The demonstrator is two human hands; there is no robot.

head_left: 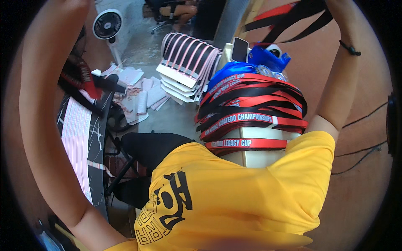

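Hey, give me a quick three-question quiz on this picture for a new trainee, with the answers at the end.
1. True or false: the heap of red and black ribbons lies on the floor.
2. Multiple choice: what stands on the floor at upper left? A) a bucket B) a small white fan C) a ladder
3. Fill in: the raised right arm wears a dark ___ at the wrist.

Key
1. False. It is piled on a pale box in front of the person.
2. B
3. Band. Both arms are raised, and the hands are cut off by the picture's top edge.
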